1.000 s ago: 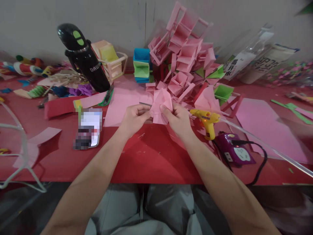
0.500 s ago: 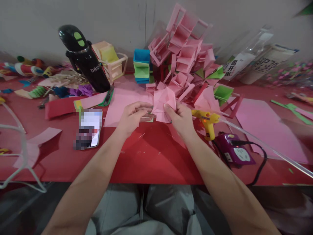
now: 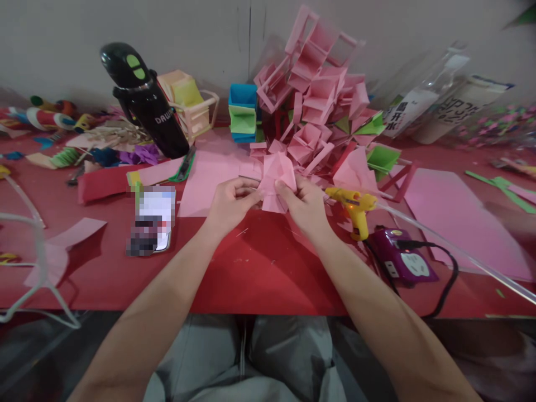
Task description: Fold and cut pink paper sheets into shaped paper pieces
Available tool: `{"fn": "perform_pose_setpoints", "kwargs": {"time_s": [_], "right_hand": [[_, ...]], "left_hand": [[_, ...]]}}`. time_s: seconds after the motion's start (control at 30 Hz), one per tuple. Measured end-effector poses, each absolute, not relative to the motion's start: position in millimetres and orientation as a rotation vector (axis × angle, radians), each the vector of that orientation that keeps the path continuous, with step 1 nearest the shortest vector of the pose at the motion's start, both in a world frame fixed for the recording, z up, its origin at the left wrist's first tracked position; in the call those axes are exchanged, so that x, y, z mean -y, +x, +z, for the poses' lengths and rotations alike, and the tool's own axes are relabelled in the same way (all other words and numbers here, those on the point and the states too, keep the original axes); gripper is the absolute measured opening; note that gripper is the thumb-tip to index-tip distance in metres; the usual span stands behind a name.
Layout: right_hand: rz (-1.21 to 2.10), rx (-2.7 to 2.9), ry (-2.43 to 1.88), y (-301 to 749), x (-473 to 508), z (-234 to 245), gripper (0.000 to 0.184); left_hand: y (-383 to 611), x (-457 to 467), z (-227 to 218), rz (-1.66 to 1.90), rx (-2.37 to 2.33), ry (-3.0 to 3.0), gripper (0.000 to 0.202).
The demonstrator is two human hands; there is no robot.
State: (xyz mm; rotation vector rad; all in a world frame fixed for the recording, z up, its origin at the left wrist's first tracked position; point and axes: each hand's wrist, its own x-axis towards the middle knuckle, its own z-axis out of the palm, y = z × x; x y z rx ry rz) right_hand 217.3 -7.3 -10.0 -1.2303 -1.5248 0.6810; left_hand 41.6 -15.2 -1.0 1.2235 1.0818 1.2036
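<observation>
Pink paper (image 3: 278, 168) left of the glue gun (image 3: 355, 207): right hand (image 3: 309, 204) pinching it, left hand (image 3: 229, 205), spread earlier, now pinching its edge.

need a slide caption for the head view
Right hand holding folded pink paper, left hand at its edge, yellow glue gun to the right.

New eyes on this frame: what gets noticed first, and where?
Probably the tall jumble of pink paper structures at the back, right of centre, in front of the wall. Then the black bottle at back left and the yellow glue gun just right of the hands. Mid-frame, the right hand pinches a folded pink paper piece; the left hand is at its left edge.
</observation>
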Motion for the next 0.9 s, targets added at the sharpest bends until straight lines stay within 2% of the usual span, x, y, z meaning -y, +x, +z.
{"fn": "perform_pose_setpoints", "kwargs": {"time_s": [0.47, 0.77, 0.9], "right_hand": [[1.028, 1.393, -1.102, 222.9, -0.6, -18.7, 0.045], [1.041, 1.395, -1.134, 224.2, 2.5, -6.5, 0.047], [1.176, 1.38, -1.111, 228.7, 1.0, -7.8, 0.044]], "left_hand": [[34.8, 11.1, -0.9, 1.295, -1.158, 1.301, 0.021], [33.2, 10.0, 1.4, 1.285, -1.182, 1.34, 0.019], [31.0, 7.9, -1.1, 1.309, -1.186, 1.359, 0.019]]}}
